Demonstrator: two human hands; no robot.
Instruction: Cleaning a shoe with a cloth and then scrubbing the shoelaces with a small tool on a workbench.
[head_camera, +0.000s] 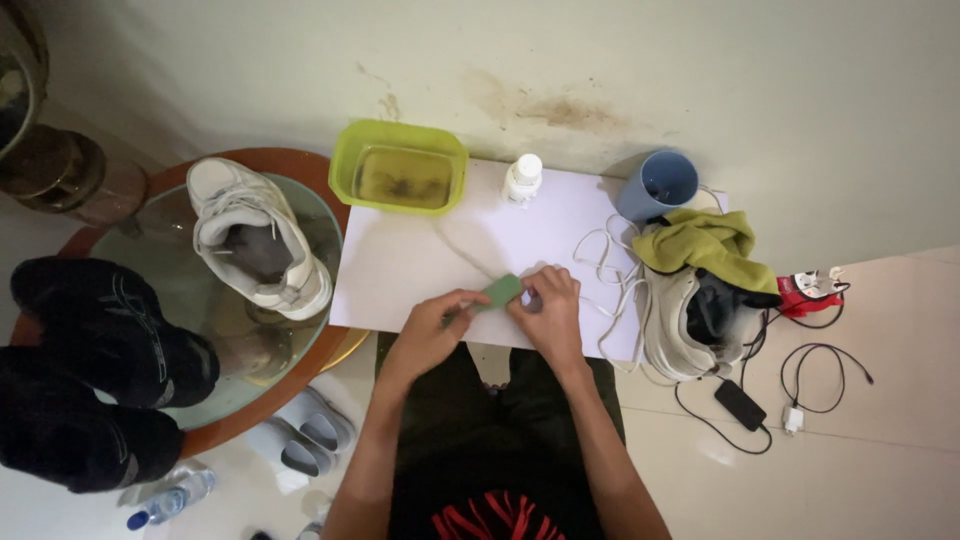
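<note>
Both hands, left hand (432, 322) and right hand (545, 305), pinch a small green rectangular sponge (502, 291); the white lace-up sneaker (258, 238) at nine o'clock sits unscrubbed.

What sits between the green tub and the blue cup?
In the head view, a small white bottle stands between the green tub and blue cup, on the white board.

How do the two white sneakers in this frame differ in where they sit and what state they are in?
The left sneaker sits on the round glass table; the right sneaker lies at the white board's right edge. The left sneaker's opening is uncovered; the right sneaker has a green cloth draped over it and loose white laces spread beside it. Both are white, openings up, and untouched by the hands.
</note>
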